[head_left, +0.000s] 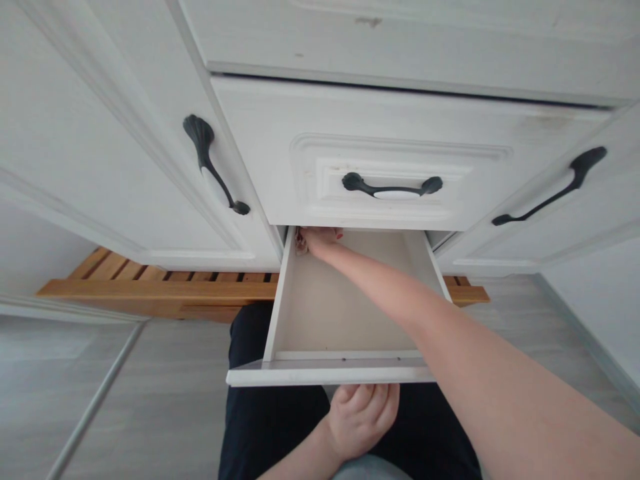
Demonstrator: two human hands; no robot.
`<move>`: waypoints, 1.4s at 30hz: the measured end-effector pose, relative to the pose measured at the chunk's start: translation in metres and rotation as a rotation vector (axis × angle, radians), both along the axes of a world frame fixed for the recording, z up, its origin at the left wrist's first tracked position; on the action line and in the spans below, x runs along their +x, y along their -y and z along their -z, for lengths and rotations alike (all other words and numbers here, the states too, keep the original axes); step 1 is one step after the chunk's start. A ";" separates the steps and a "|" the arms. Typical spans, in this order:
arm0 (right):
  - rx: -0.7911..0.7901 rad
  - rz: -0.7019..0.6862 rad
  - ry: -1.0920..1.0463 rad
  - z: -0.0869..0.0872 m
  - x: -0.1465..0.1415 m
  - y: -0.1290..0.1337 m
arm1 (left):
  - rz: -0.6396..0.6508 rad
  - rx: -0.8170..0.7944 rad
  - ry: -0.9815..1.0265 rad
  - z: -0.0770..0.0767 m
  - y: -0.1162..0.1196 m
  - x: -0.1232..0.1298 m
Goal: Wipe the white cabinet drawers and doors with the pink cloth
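Observation:
A white drawer [350,375] is pulled out from the cabinet, its pale bottom bare over most of its area. At its front panel, my left hand [364,417] is closed, fingers curled against the outer face; the handle there is hidden from sight. My right hand [320,241] reaches deep inside to the back left corner. It is closed on a crumpled light cloth [301,241], pressed against the corner between the left wall and the back. Part of this hand lies under the upper drawer's edge.
Above is a shut drawer with a dark handle [393,188]. Cabinet doors with a left handle [213,167] and a right handle [553,190] flank it. A slatted wooden rack [160,288] runs beneath. My dark-trousered legs [275,427] are under the open drawer.

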State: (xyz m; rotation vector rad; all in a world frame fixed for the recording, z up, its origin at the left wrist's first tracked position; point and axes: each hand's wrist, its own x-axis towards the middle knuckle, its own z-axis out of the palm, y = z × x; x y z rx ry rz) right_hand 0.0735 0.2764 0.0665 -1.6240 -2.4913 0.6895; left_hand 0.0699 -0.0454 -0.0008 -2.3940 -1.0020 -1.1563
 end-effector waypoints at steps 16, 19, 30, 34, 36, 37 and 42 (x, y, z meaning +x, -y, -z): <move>-0.138 -0.623 0.095 -0.011 0.027 0.089 | 0.032 0.033 -0.043 0.003 -0.001 -0.003; -0.270 -0.735 0.077 -0.015 0.025 0.123 | 0.027 0.024 -0.045 0.006 0.000 -0.002; -0.509 -0.835 0.072 -0.033 0.039 0.123 | 0.035 0.001 -0.058 0.001 0.000 -0.004; -0.131 -0.500 0.117 -0.052 0.057 0.088 | 0.017 0.021 -0.009 0.000 0.001 0.001; 0.043 -0.287 0.094 -0.053 0.063 0.066 | 0.006 0.020 0.010 0.001 0.001 0.003; 0.091 -0.192 0.080 -0.050 0.064 0.056 | 0.001 0.018 0.011 0.001 0.001 0.003; 0.111 0.086 0.041 -0.021 0.060 0.018 | -0.007 0.002 -0.016 0.002 0.001 0.001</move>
